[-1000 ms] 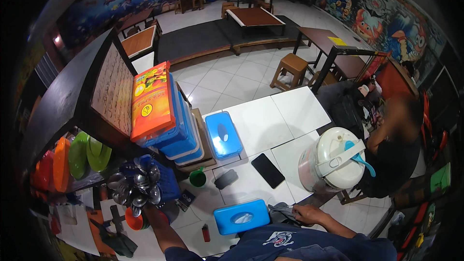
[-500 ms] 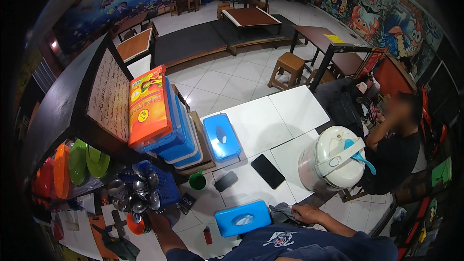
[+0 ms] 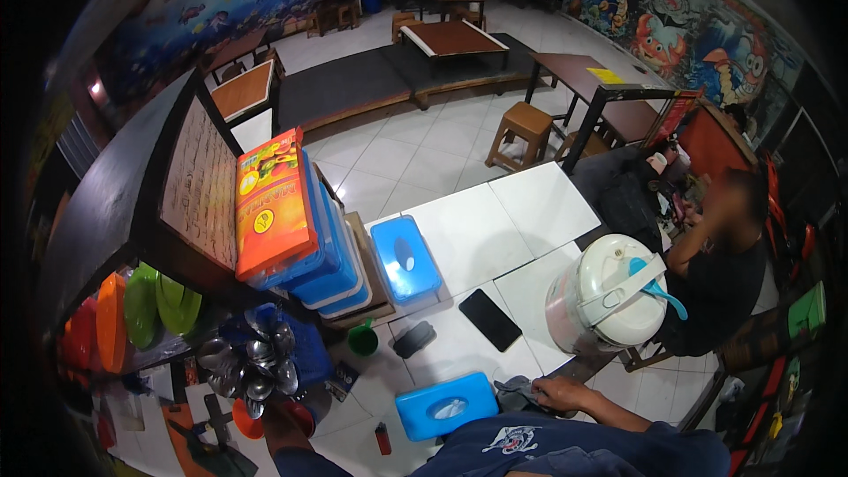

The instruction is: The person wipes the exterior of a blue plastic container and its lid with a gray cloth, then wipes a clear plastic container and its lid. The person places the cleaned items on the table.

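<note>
White tiles top the counter [image 3: 495, 230] we stand at, with a dining room of wooden tables and sea-creature murals beyond it. We take the blue tissue box [image 3: 446, 405] nearest us as our landmark. Our right hand [image 3: 558, 393] lies just to its right, palm down, fingers curled loosely over a dark grey cloth [image 3: 515, 391] that touches the box's right end. The cloth sits between box and hand, its bulk under the fingers, so the right hand is plainly the nearer one. Our left hand [image 3: 284, 413] is well to the box's left, beside a cluster of metal spoons [image 3: 252, 364]; we cannot tell whether it grips anything, since it is mostly hidden and shaded. Beyond the box lie a black phone [image 3: 489, 319], and to the right a white rice cooker [image 3: 609, 299].
</note>
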### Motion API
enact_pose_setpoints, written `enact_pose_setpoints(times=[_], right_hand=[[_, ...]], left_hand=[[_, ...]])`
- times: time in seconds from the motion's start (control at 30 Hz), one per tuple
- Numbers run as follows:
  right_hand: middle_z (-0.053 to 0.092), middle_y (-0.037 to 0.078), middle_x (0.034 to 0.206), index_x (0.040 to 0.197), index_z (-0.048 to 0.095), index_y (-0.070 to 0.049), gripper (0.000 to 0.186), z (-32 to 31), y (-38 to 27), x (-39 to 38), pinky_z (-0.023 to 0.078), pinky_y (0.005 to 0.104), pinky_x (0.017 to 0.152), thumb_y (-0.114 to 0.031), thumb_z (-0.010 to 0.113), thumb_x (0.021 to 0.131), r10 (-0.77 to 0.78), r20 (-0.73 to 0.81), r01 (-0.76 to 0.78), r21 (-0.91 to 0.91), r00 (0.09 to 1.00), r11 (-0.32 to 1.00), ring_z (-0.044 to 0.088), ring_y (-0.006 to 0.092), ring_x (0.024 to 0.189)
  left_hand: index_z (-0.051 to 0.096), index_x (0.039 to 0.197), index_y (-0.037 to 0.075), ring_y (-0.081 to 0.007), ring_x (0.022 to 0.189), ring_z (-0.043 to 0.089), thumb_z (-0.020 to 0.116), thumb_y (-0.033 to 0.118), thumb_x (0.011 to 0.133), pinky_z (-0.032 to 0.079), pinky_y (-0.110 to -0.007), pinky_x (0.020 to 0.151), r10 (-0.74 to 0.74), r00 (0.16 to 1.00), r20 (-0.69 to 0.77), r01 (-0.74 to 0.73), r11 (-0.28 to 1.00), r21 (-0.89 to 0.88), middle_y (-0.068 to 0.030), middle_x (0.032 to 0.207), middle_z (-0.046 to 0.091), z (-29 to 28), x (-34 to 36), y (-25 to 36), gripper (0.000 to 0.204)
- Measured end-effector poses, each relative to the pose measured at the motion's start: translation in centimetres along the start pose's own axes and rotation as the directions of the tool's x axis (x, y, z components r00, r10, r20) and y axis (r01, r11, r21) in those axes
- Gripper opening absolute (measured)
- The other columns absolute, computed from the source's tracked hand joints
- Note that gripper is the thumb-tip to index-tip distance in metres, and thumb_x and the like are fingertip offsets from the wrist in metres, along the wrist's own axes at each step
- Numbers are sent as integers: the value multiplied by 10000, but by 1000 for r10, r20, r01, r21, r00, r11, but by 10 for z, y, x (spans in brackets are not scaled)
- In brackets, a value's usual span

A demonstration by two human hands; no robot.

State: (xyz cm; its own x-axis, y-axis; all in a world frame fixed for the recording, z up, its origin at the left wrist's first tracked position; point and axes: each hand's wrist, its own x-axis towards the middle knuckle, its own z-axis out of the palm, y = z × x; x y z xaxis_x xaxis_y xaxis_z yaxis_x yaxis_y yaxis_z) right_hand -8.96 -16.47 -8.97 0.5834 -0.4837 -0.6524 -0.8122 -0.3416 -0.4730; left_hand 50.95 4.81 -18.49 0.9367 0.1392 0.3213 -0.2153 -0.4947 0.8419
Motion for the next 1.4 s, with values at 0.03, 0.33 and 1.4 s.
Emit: enact_pose_setpoints(times=[0.03,0.33,1.4], right_hand=[[650,229,1016,1155,553,-50,367,1,0,0,475,478,825,-272,563,863,6,-2,-6,0,1000,1000,622,398,962],[653,216,968,1151,556,-96,341,12,7,2,477,486,790,-298,562,876,-36,-50,37,22,998,999,624,402,927],[646,234,967,1162,548,-66,365,18,9,16,479,475,784,-283,567,869,-70,-44,70,3,997,998,627,402,919]], left_hand=[[571,966,20,-246,819,565,528,222,932,450,-386,752,-2,1000,-2,2,1000,2,-117,910,594,0,2,0,209],[566,954,23,-242,805,558,525,221,935,448,-384,743,4,1000,15,-4,1000,13,-109,894,587,6,14,0,203],[546,911,34,-227,757,532,511,219,944,441,-377,712,22,999,29,-22,1000,15,-81,835,559,-1,31,-6,191]])
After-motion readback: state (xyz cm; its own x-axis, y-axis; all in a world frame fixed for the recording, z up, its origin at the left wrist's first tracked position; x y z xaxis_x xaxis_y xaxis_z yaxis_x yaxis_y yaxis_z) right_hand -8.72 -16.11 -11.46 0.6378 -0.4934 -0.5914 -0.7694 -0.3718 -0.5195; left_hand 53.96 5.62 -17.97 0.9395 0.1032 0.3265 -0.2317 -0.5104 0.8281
